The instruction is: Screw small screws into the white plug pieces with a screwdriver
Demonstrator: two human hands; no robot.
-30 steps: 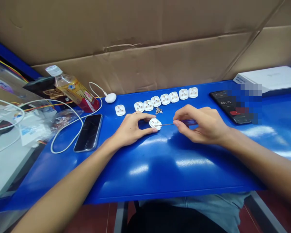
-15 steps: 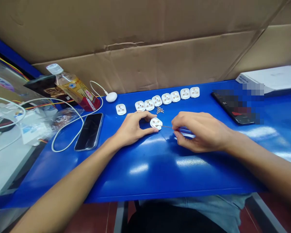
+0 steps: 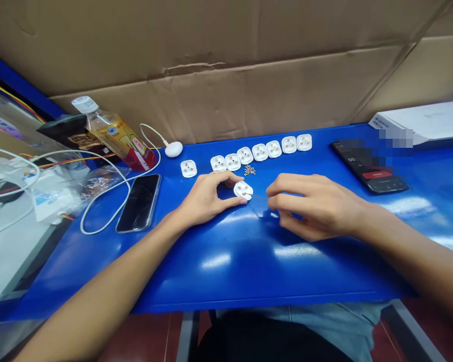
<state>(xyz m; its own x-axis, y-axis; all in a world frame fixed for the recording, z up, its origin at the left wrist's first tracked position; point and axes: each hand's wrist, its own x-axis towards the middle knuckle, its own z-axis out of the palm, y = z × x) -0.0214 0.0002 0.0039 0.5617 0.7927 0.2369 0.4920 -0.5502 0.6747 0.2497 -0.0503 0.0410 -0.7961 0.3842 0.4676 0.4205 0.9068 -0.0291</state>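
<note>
My left hand (image 3: 207, 198) pinches a small white plastic plug piece (image 3: 243, 190) with metal contacts between thumb and forefinger, near the tabletop. My right hand (image 3: 309, 205) grips a screwdriver (image 3: 257, 196) by its handle, most of which is hidden behind the fingers. The thin shaft points left, and its tip meets the lower part of the piece. Just behind, a little pile of small screws (image 3: 250, 170) lies on the blue table (image 3: 249, 271). Several similar white pieces (image 3: 245, 155) stand in a slanting row beyond, with one apart (image 3: 189, 169) to the left.
On the left are a phone (image 3: 139, 202), a looped white cable (image 3: 82, 221), a tilted drink bottle (image 3: 117, 136) and a round white gadget (image 3: 173, 149). At right lie a dark phone (image 3: 362, 163) and a white box (image 3: 423, 120). Cardboard (image 3: 226, 105) lines the back.
My right fingers have shifted round the screwdriver's handle, the lower ones moving down and curling. The shaft slants slightly more. My left hand and the plug piece stay in place.
</note>
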